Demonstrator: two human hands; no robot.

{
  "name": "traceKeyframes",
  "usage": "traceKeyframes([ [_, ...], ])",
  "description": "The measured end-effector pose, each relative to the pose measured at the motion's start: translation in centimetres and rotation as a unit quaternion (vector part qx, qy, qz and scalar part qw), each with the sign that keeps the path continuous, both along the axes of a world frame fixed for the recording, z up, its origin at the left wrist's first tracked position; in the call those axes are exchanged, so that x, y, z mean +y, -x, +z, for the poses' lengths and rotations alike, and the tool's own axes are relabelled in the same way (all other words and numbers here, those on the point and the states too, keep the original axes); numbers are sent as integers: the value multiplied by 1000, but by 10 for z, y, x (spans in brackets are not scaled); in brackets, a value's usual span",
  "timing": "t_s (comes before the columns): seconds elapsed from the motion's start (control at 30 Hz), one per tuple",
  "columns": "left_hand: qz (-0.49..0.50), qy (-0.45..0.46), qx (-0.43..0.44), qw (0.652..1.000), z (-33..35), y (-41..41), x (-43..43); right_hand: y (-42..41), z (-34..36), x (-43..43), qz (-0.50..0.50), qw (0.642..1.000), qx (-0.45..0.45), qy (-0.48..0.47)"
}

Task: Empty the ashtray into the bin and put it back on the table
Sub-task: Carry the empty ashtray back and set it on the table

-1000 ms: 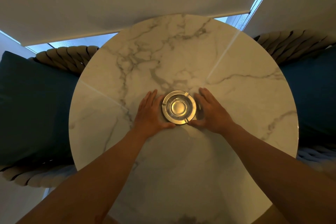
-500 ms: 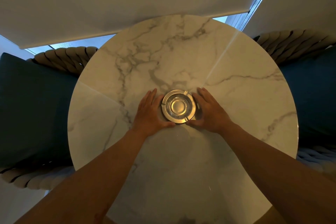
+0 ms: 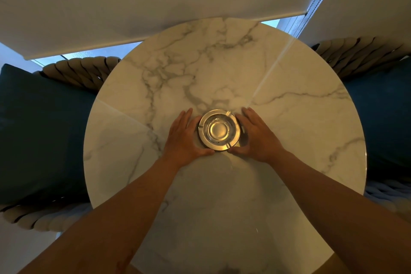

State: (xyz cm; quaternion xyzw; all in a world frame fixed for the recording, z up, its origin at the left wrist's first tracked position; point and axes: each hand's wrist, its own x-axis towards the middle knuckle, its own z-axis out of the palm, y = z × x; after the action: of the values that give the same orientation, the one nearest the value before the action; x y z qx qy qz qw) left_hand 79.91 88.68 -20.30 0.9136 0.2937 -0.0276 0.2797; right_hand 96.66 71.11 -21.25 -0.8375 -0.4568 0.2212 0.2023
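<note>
Two bare forearms come in from the near edge, one per side, ending in two hands. One left hand (image 3: pixel 185 138) and one right hand (image 3: pixel 258 138) cup one round metal ashtray (image 3: pixel 219 130) from opposite sides; it sits between the palms, about mid-table. One round marble table (image 3: pixel 289 173), grey veins. Two woven rope chairs, one off each side of the grip, left chair (image 3: pixel 82 71) and right chair (image 3: pixel 360 53), each with one dark teal cushion: left cushion (image 3: pixel 40 131), right cushion (image 3: pixel 382 122). One white roller blind (image 3: pixel 133 2) past the far table edge, strip of window below it.

Versus the earlier frames: almost nothing changed. Hands stay in the same cupping spot and the ashtray has not shifted on the marble. Only a slight camera wobble.

Pose: left hand palm-down, fingers together and stretched away along the ashtray's left rim, left thumb (image 3: pixel 205 151) curled under the near rim. Right hand mirrors it, fingers straight along the right rim, right thumb (image 3: pixel 234 151) hooked to the near rim. Thumb tips nearly meet just below the ashtray. Grip is a loose two-handed cup pressed against the rim, not a pinch. Ashtray bowl looks shiny, contents unclear. Cannot tell if it is resting or just off the surface.
</note>
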Motion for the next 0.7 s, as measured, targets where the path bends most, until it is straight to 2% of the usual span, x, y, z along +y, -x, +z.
traceKeyframes([
  [0.7,-11,2,0,1000,-3,11,-13,3,3,-16,8,1000,0,-11],
])
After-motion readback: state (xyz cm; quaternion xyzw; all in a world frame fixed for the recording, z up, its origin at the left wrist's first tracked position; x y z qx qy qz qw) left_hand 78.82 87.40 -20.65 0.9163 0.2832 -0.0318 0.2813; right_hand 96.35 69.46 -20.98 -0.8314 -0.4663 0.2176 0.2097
